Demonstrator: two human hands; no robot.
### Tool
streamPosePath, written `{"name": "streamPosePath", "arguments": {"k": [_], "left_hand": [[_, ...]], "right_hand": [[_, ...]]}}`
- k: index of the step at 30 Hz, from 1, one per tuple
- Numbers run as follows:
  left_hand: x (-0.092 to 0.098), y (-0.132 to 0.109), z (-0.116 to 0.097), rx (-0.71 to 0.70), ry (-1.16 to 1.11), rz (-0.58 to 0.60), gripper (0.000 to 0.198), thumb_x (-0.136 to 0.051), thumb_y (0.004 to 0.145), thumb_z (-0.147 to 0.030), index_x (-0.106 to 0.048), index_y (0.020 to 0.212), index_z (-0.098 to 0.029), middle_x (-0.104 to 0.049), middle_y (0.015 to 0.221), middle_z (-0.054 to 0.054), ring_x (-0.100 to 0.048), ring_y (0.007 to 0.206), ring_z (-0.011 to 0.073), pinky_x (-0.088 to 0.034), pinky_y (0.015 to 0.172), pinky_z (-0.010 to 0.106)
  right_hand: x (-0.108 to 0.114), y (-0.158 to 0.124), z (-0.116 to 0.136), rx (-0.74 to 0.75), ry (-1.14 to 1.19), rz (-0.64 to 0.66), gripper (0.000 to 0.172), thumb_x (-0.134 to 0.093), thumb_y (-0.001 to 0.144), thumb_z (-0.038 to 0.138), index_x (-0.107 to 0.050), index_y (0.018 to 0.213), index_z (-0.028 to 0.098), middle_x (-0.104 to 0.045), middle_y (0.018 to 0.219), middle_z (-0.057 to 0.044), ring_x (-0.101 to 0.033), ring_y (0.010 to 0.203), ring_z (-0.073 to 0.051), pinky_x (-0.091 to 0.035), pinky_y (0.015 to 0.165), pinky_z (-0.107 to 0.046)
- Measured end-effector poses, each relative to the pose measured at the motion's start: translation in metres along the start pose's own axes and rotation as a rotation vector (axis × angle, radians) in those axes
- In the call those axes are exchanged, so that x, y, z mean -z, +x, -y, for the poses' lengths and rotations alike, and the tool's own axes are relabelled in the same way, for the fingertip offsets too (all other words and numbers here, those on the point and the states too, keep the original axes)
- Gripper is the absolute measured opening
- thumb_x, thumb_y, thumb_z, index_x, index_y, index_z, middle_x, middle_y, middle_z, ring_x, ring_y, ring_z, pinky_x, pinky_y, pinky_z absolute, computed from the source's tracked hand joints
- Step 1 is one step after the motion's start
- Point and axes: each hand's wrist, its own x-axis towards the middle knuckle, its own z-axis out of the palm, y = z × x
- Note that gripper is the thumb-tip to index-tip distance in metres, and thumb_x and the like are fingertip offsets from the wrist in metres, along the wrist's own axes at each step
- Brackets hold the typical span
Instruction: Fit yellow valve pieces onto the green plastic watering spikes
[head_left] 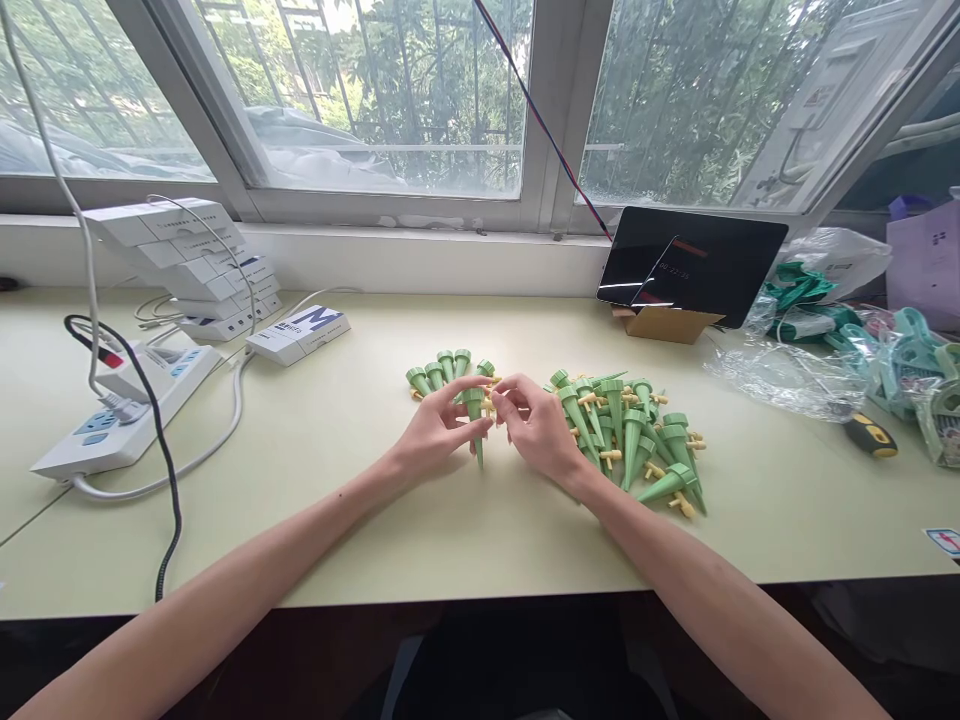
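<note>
Between the fingers and thumb of my left hand (442, 420) is a green spike (474, 405), its tip pointing down toward me. My right hand (531, 418) is closed in a pinch at a small yellow valve (489, 404) on the spike's right side. Just beyond my left hand, several green spikes (445, 366) lie side by side in a row. A heaped pile of green spikes with yellow valves (634, 430) lies right of my right hand, partly behind it.
A power strip (127, 420) with white and black cables lies at the left, near stacked white boxes (202, 255) and a single box (300, 333). A tablet (690, 262) leans on a cardboard stand at the back right. Plastic wrap (787, 375), a yellow-black tool (870, 436) and clips lie far right.
</note>
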Motion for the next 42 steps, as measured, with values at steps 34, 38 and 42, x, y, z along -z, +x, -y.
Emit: {"name": "streamPosePath", "arguments": {"k": [34,38,42], "left_hand": [[0.0058,0.004,0.0039,0.209,-0.279,0.001,0.024,-0.065,0.085,-0.026,-0.066,0.108,-0.02,-0.068,0.104,0.006,-0.071,0.085,0.0204,-0.057,0.084,0.039],[0.005,0.0037,0.0002,0.185,-0.21,-0.03,0.026,-0.067,0.085,-0.03,-0.065,0.11,-0.022,-0.067,0.109,0.006,-0.071,0.088,0.0208,-0.058,0.082,0.037],[0.0041,0.0029,-0.0033,0.171,-0.16,-0.029,0.027,-0.066,0.087,-0.036,-0.064,0.11,-0.022,-0.068,0.105,0.006,-0.07,0.079,0.0181,-0.059,0.078,0.037]], "right_hand": [[-0.0016,-0.0008,-0.0025,0.181,-0.162,0.062,0.01,-0.054,0.094,0.025,-0.06,0.089,0.019,-0.065,0.073,-0.001,-0.058,0.064,-0.013,-0.047,0.062,-0.026],[-0.0015,-0.0007,-0.0035,0.189,-0.184,0.05,0.01,-0.056,0.093,0.026,-0.061,0.09,0.018,-0.065,0.075,-0.002,-0.058,0.065,-0.013,-0.047,0.062,-0.026],[-0.0016,-0.0012,-0.0017,0.197,-0.183,0.012,0.01,-0.055,0.093,0.025,-0.061,0.088,0.019,-0.063,0.073,-0.001,-0.056,0.062,-0.012,-0.047,0.06,-0.025]]}}
